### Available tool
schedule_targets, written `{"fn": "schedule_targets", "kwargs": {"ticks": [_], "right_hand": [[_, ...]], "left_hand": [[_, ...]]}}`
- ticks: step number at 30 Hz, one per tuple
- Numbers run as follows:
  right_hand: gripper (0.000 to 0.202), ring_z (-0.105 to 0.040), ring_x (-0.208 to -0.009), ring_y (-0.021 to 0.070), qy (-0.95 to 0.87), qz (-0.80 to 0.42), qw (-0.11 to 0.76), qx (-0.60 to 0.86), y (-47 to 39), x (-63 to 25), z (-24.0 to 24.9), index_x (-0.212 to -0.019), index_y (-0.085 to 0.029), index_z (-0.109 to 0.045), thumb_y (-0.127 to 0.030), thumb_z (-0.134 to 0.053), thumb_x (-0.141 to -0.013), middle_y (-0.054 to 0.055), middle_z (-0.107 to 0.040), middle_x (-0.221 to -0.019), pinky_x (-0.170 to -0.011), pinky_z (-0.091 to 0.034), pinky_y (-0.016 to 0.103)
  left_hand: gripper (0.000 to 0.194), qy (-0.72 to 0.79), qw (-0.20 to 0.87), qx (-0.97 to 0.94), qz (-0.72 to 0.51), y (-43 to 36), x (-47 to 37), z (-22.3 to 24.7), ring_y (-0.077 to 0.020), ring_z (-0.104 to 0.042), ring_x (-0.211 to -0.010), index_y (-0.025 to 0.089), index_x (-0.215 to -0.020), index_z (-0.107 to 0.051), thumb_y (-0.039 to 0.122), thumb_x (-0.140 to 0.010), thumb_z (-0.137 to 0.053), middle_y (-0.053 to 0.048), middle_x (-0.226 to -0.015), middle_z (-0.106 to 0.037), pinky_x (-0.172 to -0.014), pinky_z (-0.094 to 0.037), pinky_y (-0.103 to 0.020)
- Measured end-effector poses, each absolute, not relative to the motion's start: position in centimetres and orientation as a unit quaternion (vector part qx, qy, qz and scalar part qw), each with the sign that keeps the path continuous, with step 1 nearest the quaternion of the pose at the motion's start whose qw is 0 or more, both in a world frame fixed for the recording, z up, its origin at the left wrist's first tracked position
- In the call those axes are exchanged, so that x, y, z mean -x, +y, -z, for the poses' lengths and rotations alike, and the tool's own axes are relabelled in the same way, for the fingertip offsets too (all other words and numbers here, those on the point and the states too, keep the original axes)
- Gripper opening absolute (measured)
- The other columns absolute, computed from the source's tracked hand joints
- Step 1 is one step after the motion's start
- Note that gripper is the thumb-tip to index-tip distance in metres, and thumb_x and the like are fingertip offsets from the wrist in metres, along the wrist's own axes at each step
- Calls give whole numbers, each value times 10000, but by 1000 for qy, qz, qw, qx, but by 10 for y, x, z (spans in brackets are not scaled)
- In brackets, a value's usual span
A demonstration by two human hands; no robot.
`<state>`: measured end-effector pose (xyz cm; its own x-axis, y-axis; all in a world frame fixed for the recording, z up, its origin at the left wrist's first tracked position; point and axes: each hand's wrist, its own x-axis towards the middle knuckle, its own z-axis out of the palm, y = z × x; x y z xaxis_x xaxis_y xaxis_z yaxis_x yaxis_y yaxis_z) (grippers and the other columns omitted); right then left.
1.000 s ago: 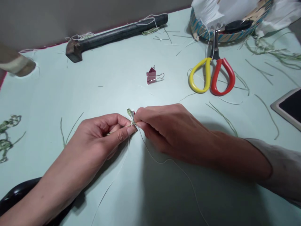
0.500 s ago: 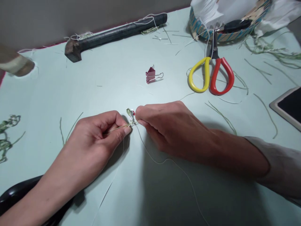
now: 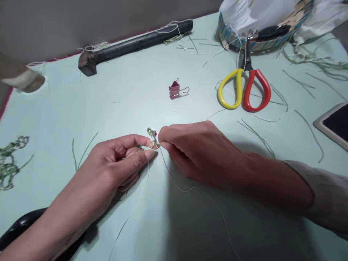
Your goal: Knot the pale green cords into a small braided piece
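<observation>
"Location of knotted piece point(image 3: 150, 133)?"

"Frame centre, between the hands. Contact with the counter point(image 3: 136, 101) can't be told. Green strands point(image 3: 141, 149) are pinched narrowly by the left hand point(image 3: 108, 163); their other end is seemingly gripped by closely set right hand point(image 3: 201, 152) fingers, partly hidden."

"Likely failure?"

"Slip. Strands are thin; knots could be loosened if either pinch is eased."

"Anything else?"

"Snagging. White threads point(image 3: 186, 190) are trailed toward bottom of frame, could be caught under a wrist. Scissors point(image 3: 247, 67), upper right, are placed well apart."
</observation>
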<state>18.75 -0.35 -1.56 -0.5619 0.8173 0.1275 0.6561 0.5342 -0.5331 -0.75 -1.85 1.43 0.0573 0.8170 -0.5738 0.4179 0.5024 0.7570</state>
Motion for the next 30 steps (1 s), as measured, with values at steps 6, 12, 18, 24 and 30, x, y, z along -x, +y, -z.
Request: {"fn": "schedule_targets", "kwargs": {"ticks": [6, 12, 18, 24, 30], "right_hand": [[198, -316, -627, 118, -862, -234, 179, 413, -5, -189, 16, -771, -214, -499, -85, -509, -921, -54, -461, -692, -579, -252, 292], [215, -268, -613, 111, -866, -222, 218, 392, -7, -191, 19, -727, -209, -469, -55, -486, -876, -60, -382, -652, -568, -232, 282], [191, -248, -621, 112, -872, -213, 245, 367, -4, -194, 24, -711, -215, -440, -38, -449, -783, -55, -356, -657, -568, -224, 272], [193, -275, -612, 121, -865, -214, 187, 413, -3, -192, 18, -750, -214, -511, -41, -467, -821, -52, -425, -656, -569, -219, 277], [138, -478, -648, 137, -842, -220, 155, 468, -7, -183, 12, -935, -203, -647, -340, -629, -925, -14, -651, -750, -588, -250, 290]], "left_hand": [[307, 645, 596, -434, -202, -15, 0, -19, -92, -180, -477, 226, -589, -608, 364, -827, -743, 65, -503, -278, -392, -176, -213], [279, 673, 562, -443, -186, -17, 3, -12, -78, -253, -507, 224, -709, -723, 472, -836, -745, 32, -586, -435, -425, -221, -192], [263, 684, 552, -442, -180, -20, 6, -9, -98, -381, -568, 236, -730, -695, 474, -832, -742, 11, -677, -494, -492, -401, -192], [267, 672, 562, -442, -194, -21, 2, -12, -110, -479, -581, 219, -734, -704, 461, -843, -737, -14, -708, -574, -487, -433, -188], [237, 663, 578, -434, -193, -21, 3, -15, -132, -581, -640, 225, -793, -728, 456, -842, -753, -40, -792, -676, -528, -478, -204]]}}
